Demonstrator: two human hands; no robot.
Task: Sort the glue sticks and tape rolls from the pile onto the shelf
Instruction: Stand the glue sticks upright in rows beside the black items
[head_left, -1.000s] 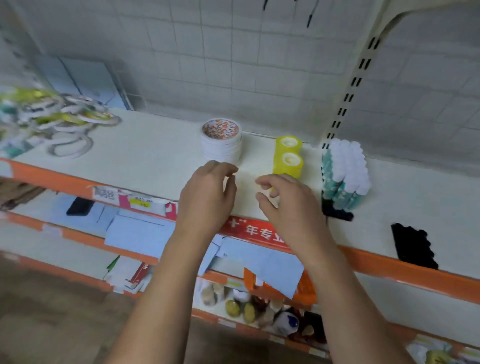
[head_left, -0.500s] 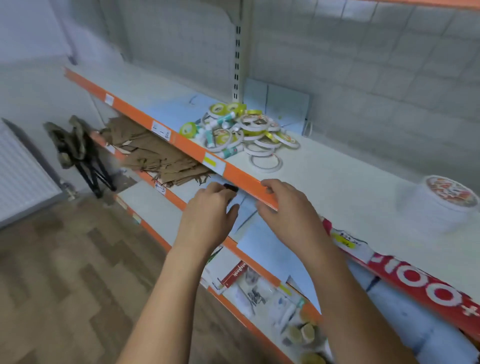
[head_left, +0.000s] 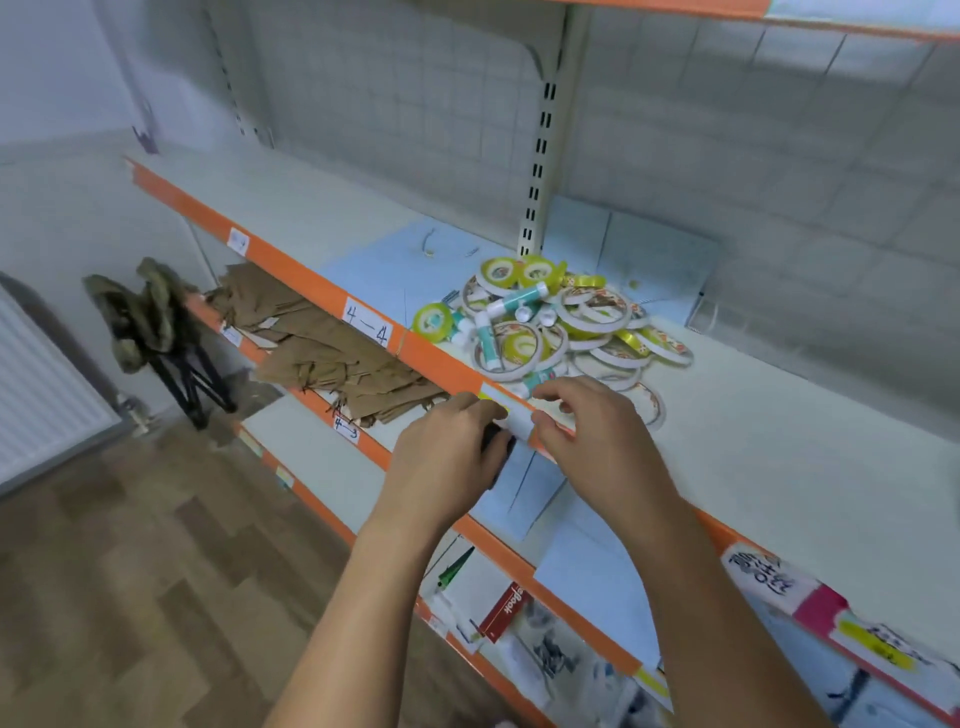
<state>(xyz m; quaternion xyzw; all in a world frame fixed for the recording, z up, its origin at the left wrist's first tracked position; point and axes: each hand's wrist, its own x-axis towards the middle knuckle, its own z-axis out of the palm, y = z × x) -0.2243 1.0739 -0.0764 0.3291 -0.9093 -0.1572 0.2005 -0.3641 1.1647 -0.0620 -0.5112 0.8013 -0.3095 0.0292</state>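
A pile of tape rolls (head_left: 597, 317) mixed with teal-and-white glue sticks (head_left: 519, 300) lies on the white shelf (head_left: 779, 447), near its orange front edge (head_left: 311, 283). My left hand (head_left: 447, 457) hovers just in front of that edge, below the pile, with its fingers loosely curled and nothing in it. My right hand (head_left: 592, 441) is over the edge, right beside the nearest rolls, also loosely curled and holding nothing. A small black object (head_left: 500, 442) on the lower shelf shows between my hands.
Blue sheets (head_left: 374, 270) lie on the shelf left of the pile. On the lower shelf are brown paper bags (head_left: 332, 358) and more blue sheets (head_left: 519, 493). A folding stool with a green cloth (head_left: 150, 322) stands on the wooden floor. A radiator (head_left: 41, 400) is at far left.
The view has swung left from the stacked tape rolls and glue sticks to the mixed pile. Both hands have travelled along the shelf edge and now sit close to the pile.
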